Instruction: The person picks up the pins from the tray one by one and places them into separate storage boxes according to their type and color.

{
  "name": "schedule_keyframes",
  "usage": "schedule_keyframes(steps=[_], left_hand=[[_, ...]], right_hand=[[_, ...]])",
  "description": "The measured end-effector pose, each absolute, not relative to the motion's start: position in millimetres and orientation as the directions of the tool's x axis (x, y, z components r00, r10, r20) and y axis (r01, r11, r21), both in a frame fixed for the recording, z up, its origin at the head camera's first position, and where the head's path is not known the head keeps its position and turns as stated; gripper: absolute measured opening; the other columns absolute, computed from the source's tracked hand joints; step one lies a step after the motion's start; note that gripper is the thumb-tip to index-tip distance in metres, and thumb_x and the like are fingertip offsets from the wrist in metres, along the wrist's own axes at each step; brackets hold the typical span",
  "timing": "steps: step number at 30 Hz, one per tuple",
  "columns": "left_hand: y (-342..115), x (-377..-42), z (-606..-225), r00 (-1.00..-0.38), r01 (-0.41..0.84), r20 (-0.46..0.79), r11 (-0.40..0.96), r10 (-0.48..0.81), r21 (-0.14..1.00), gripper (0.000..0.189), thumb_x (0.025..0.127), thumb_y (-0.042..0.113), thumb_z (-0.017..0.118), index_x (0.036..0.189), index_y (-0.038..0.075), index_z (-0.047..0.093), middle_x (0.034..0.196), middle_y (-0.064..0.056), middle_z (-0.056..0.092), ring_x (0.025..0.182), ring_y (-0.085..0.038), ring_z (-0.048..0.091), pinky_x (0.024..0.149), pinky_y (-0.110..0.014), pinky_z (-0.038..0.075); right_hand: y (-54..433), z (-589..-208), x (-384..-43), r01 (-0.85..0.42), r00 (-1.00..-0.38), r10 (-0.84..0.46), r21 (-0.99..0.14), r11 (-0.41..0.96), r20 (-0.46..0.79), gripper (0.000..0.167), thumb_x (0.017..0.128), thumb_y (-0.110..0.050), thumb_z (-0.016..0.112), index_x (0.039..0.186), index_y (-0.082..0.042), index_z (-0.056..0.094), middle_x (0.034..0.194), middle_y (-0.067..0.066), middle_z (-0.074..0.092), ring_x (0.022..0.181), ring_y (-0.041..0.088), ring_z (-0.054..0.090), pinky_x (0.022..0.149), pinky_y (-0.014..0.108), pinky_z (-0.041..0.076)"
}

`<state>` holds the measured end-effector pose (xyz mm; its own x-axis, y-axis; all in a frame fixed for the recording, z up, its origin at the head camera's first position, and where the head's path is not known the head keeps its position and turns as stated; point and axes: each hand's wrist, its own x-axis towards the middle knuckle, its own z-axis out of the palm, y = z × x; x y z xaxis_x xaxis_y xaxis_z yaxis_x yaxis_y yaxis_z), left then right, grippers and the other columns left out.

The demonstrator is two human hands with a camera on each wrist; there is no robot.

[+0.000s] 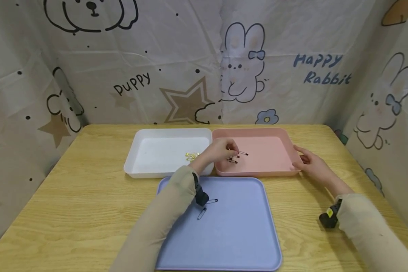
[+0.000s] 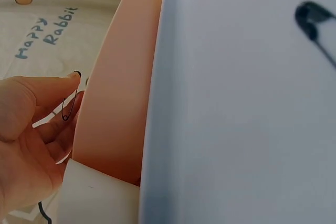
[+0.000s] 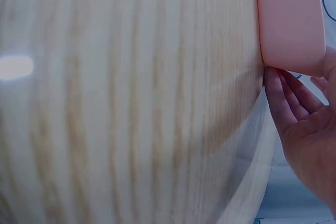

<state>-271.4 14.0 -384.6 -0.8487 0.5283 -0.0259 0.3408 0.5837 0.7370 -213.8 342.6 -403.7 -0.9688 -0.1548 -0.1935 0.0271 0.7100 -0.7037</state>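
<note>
My left hand (image 1: 221,150) is over the left part of the pink tray (image 1: 265,151). In the left wrist view, its thumb and fingers pinch a black safety pin (image 2: 71,103), which hangs with its coil end down. Several black safety pins (image 1: 243,153) show beside the fingertips at the pink tray. My right hand (image 1: 312,166) holds that tray at its right side, thumb near the front corner and fingers along the outer wall. Two black safety pins (image 1: 202,214) lie on the blue tray (image 1: 238,226), partly beside the left wrist's camera.
The white tray (image 1: 156,151) stands left of the pink one, sides touching, with gold safety pins (image 1: 192,156) in its right part. The blue tray lies in front of both on the wooden table (image 1: 88,196). A printed cloth (image 1: 190,56) hangs behind and at the sides.
</note>
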Motion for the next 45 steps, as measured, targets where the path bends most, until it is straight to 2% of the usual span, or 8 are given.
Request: schedule_keyframes(steps=[4, 13, 28, 35, 45], left_hand=[[16.8, -273.5, -385.1, -0.852, 0.340, -0.028, 0.593, 0.522, 0.730, 0.007, 0.086, 0.018, 0.062, 0.087, 0.011, 0.065, 0.084, 0.001, 0.063, 0.074, -0.010, 0.055, 0.063, -0.019, 0.044], [25.8, -272.8, -387.6, -0.832, 0.307, -0.078, 0.572, 0.549, 0.761, 0.009, 0.088, 0.012, 0.059, 0.090, 0.008, 0.066, 0.088, -0.006, 0.066, 0.076, -0.021, 0.061, 0.055, -0.018, 0.043], [35.1, -282.5, -395.1, -0.852, 0.291, -0.072, 0.585, 0.518, 0.757, 0.010, 0.089, 0.014, 0.057, 0.091, 0.010, 0.066, 0.090, -0.005, 0.066, 0.071, -0.015, 0.059, 0.054, -0.018, 0.043], [32.0, -285.2, -394.9, -0.857, 0.324, -0.056, 0.619, 0.513, 0.716, 0.014, 0.089, 0.013, 0.058, 0.096, 0.008, 0.068, 0.090, 0.000, 0.066, 0.074, -0.009, 0.056, 0.063, -0.017, 0.044], [24.2, -285.2, -390.5, -0.853, 0.368, -0.040, 0.655, 0.520, 0.660, 0.012, 0.089, 0.016, 0.058, 0.095, 0.012, 0.068, 0.092, 0.002, 0.066, 0.083, -0.010, 0.056, 0.074, -0.021, 0.045]], right_hand=[[341.9, -403.1, -214.2, 0.029, -0.968, -0.157, -0.705, 0.709, -0.197, 0.073, 0.092, -0.039, 0.050, 0.147, -0.018, 0.006, 0.146, 0.027, 0.017, 0.131, 0.044, 0.022, 0.102, 0.057, 0.022], [338.8, -401.3, -213.5, 0.051, -0.967, -0.133, -0.676, 0.736, -0.219, 0.074, 0.092, -0.042, 0.048, 0.147, -0.020, 0.004, 0.147, 0.027, 0.015, 0.132, 0.045, 0.019, 0.102, 0.057, 0.021], [342.8, -403.6, -214.6, 0.047, -0.968, -0.134, -0.675, 0.736, -0.213, 0.073, 0.092, -0.041, 0.048, 0.147, -0.019, 0.004, 0.147, 0.026, 0.015, 0.132, 0.044, 0.019, 0.103, 0.057, 0.020], [341.1, -402.9, -215.2, 0.050, -0.967, -0.134, -0.678, 0.733, -0.215, 0.074, 0.092, -0.042, 0.048, 0.147, -0.019, 0.005, 0.147, 0.026, 0.015, 0.132, 0.044, 0.020, 0.103, 0.057, 0.020], [340.7, -401.2, -213.5, 0.056, -0.965, -0.135, -0.680, 0.731, -0.224, 0.074, 0.092, -0.041, 0.049, 0.147, -0.018, 0.004, 0.147, 0.026, 0.015, 0.132, 0.045, 0.018, 0.103, 0.059, 0.018]])
